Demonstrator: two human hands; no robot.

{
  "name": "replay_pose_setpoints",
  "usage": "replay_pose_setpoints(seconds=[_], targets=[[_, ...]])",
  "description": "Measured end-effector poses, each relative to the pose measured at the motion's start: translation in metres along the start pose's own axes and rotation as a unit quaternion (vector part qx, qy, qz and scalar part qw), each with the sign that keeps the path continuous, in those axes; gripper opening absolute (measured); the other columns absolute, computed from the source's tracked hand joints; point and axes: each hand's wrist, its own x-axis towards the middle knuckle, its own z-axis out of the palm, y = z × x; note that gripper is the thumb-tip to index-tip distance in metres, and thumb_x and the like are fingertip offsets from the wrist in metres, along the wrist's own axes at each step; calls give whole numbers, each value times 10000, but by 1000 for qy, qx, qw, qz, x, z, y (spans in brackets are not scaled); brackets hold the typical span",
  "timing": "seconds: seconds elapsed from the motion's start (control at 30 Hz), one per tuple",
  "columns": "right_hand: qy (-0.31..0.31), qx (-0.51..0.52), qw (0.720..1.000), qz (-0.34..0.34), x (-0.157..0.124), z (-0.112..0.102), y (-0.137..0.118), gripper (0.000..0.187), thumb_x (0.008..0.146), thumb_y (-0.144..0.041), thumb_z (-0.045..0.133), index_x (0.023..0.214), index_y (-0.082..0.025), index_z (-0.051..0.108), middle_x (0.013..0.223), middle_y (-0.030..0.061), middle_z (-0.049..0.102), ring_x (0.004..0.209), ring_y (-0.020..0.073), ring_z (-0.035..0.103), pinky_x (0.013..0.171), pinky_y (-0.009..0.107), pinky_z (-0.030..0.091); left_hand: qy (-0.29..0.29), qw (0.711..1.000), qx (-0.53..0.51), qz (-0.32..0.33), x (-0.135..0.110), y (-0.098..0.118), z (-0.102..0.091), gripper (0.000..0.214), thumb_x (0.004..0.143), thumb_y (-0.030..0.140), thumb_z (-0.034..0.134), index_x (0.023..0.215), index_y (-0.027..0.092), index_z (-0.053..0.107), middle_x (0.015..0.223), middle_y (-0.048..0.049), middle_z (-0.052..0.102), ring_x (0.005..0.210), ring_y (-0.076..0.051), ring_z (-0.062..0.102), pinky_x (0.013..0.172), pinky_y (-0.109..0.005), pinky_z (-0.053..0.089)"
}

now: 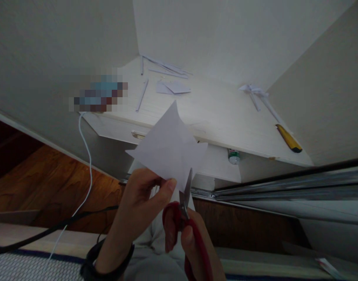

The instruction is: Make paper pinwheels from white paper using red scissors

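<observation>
A folded white sheet of paper (167, 144) with several pointed corners is held up in front of me. My left hand (149, 199) pinches its lower edge between thumb and fingers. In my right hand (193, 238) is a pair of red-handled scissors (183, 205), my thumb and fingers through the handle loops. Its blades are spread, pointing upward, at the paper's lower right edge just beside my left thumb. Whether they have cut into the paper I cannot tell.
On the white desk (219, 117) lie rolled paper strips (167, 70), folded paper pieces (173, 88), a paper pinwheel-like shape (255, 91) and a yellow utility knife (288, 138). A small jar (234, 156) stands on the shelf below. A white cable (89, 164) hangs at left.
</observation>
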Motion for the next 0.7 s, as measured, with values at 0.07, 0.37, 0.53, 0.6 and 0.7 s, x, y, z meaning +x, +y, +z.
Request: replay_pose_setpoints(seconds=[0.07,0.37,0.53,0.6,0.7], targets=[[5,7,1000,-4,-1,1,1,619,819,-789,379,697,-193,495,643,-8,432,573,123,375,535,265,293,1,1000,1,-4,0,1,1,204,738,271,640,552,219,575,557,28,540,496,-120,482,424,-231,396],[42,-18,999,12,-4,-1,5,668,772,-830,403,673,-184,542,665,9,475,591,132,434,544,263,355,-9,1000,-22,-8,2,4,2,219,741,260,624,543,217,538,532,31,494,467,-108,422,391,-219,352],[40,-12,999,7,-6,-2,7,653,779,-808,433,737,-181,610,647,3,495,549,125,444,507,261,369,-4,1000,-29,-10,3,3,3,204,744,269,632,555,224,569,541,18,520,481,-120,454,403,-224,377],[66,-42,997,-9,-6,-2,5,637,777,-799,451,734,-188,627,630,5,505,570,139,454,536,275,381,10,1000,-26,-4,2,1,2,186,735,265,650,565,228,586,560,18,536,487,-120,461,403,-221,383],[96,-69,993,-26,-4,-2,1,630,757,-803,476,709,-193,627,641,3,516,584,144,458,579,289,378,42,999,-32,14,2,-3,1,128,711,259,681,596,238,629,611,22,572,514,-126,501,420,-224,412]])
